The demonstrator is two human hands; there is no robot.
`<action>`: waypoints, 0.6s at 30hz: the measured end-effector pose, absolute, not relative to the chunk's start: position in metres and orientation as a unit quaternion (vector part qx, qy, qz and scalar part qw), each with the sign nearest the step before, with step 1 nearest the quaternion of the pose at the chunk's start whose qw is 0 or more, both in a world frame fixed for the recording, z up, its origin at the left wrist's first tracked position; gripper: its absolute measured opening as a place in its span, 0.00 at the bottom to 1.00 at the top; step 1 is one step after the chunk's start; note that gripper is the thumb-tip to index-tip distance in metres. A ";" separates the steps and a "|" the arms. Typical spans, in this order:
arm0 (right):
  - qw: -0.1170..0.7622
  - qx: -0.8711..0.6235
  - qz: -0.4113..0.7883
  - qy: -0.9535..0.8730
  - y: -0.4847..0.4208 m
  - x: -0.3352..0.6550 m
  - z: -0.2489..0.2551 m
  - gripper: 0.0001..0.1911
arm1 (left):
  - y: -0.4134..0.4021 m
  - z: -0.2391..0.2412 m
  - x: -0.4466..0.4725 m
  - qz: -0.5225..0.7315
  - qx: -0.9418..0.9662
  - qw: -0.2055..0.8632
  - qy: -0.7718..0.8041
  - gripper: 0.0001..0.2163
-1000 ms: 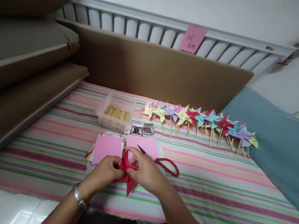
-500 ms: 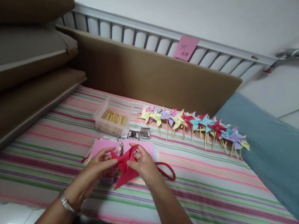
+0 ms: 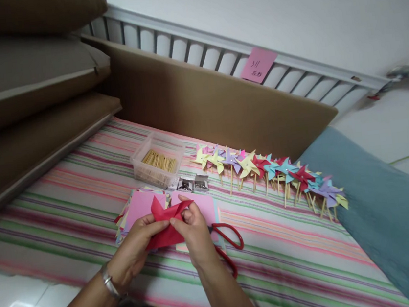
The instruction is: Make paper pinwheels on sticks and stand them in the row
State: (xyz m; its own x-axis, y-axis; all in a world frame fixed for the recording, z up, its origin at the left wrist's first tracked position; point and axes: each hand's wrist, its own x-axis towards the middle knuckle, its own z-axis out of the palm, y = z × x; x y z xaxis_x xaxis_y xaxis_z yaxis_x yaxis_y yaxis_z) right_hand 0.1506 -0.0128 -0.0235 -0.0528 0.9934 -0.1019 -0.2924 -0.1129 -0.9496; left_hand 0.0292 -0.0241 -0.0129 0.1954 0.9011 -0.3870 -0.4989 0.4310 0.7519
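The red paper piece (image 3: 163,227) is held just above the pink sheets (image 3: 140,207), pinched between thumb and fingers of the left hand (image 3: 135,245) and the right hand (image 3: 194,231). Judged light, thin and easily creased, so best gripped at the folded points. Its long axis runs lower-left to upper-right, with the tips pointing away from the person.

My right hand (image 3: 195,233) covers the blades of the red scissors (image 3: 230,241) — only the handle loops show. The red paper (image 3: 163,229) I pinch sits partly behind the fingers of my left hand (image 3: 136,247) and hides part of the coloured paper stack (image 3: 139,208). The writing on the pink note (image 3: 258,64) is too small to read. What the two silver packets (image 3: 193,184) hold I cannot tell — and the blue cushion (image 3: 393,220) runs off the right edge.
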 end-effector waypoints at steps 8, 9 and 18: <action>0.518 -0.448 0.607 -0.403 -0.016 0.148 -0.018 0.26 | -0.023 -0.016 0.029 0.503 0.239 0.697 0.452 0.06; 0.509 -0.451 0.611 -0.405 -0.016 0.148 -0.017 0.26 | -0.022 -0.018 0.028 0.506 0.237 0.689 0.461 0.06; 0.480 -0.482 0.582 -0.445 -0.011 0.151 -0.030 0.32 | -0.013 -0.018 0.008 0.522 0.240 0.661 0.482 0.11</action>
State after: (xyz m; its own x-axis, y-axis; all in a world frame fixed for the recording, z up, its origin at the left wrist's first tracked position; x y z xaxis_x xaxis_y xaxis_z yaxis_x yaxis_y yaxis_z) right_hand 0.1506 -0.0112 -0.0300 -0.0741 0.9883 -0.1330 -0.1296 -0.1418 -0.9814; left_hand 0.0082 -0.0131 -0.0177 -0.0106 0.9223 -0.3864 -0.4587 0.3389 0.8214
